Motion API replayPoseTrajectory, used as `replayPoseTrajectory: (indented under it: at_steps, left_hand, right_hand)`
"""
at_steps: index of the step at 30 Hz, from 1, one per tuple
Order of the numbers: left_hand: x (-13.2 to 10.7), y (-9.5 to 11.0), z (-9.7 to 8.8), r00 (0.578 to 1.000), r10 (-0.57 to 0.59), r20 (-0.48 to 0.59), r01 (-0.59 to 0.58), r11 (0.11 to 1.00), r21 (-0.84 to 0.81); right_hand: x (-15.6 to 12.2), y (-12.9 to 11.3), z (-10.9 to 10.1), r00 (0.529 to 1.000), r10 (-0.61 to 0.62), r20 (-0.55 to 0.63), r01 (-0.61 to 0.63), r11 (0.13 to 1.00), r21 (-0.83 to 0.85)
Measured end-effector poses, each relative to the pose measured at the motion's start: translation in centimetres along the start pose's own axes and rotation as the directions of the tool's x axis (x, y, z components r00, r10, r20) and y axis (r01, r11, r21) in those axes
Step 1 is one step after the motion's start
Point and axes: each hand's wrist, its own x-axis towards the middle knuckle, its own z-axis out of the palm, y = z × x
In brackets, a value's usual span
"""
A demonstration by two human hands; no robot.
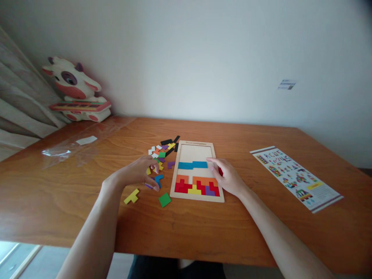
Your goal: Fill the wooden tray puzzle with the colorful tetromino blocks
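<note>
A wooden puzzle tray [197,146] lies on the table in front of me, its bottom rows filled with red, orange, yellow and purple pieces and a blue strip [192,165] higher up. My right hand [226,176] rests on the tray's right edge, forefinger stretched toward the blue strip, a red piece partly under the palm. My left hand [139,172] hovers curled over the loose coloured pieces [162,153] left of the tray, fingertips pinching near a purple piece [148,186] and a blue piece [158,179].
A yellow piece [131,196] and a green square [164,199] lie near the front. A printed instruction sheet [295,177] lies at right. Clear plastic wrap [69,149] and a cow toy [76,92] sit at the far left by a curtain.
</note>
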Motion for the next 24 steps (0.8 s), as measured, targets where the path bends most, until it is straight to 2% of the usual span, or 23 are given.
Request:
replayPoseTrajectory:
  at_steps: [4, 8, 13, 17, 21, 24]
  left_hand:
    - [0.2, 0.2, 0.0, 0.999, 0.027, -0.047, -0.028, 1.000, -0.004]
    - [0.4, 0.6, 0.0, 0.999, -0.027, -0.041, 0.027, 1.000, 0.000]
    - [0.4, 0.7, 0.1, 1.000, -0.010, -0.004, 0.010, 1.000, -0.018]
    - [0.3, 0.7, 0.4, 0.999, -0.018, 0.038, 0.021, 0.997, -0.072]
    - [0.4, 0.8, 0.6, 1.000, 0.002, 0.024, 0.002, 0.991, -0.133]
    - [0.5, 1.3, 0.6, 0.998, 0.030, 0.051, -0.018, 0.972, -0.234]
  right_hand:
    - [0.0, -0.1, 0.0, 1.000, 0.003, -0.004, -0.003, 1.000, -0.001]
    - [0.0, -0.1, 0.0, 1.000, 0.002, -0.012, -0.002, 1.000, 0.008]
    - [0.0, -0.1, 0.0, 1.000, 0.005, -0.007, -0.005, 1.000, 0.005]
    - [0.0, -0.1, 0.0, 1.000, 0.003, -0.017, -0.003, 1.000, -0.002]
    - [0.0, -0.2, -0.1, 1.000, 0.008, -0.011, -0.008, 1.000, -0.012]
    - [0.0, -0.1, -0.1, 1.000, 0.011, -0.006, -0.011, 1.000, -0.008]
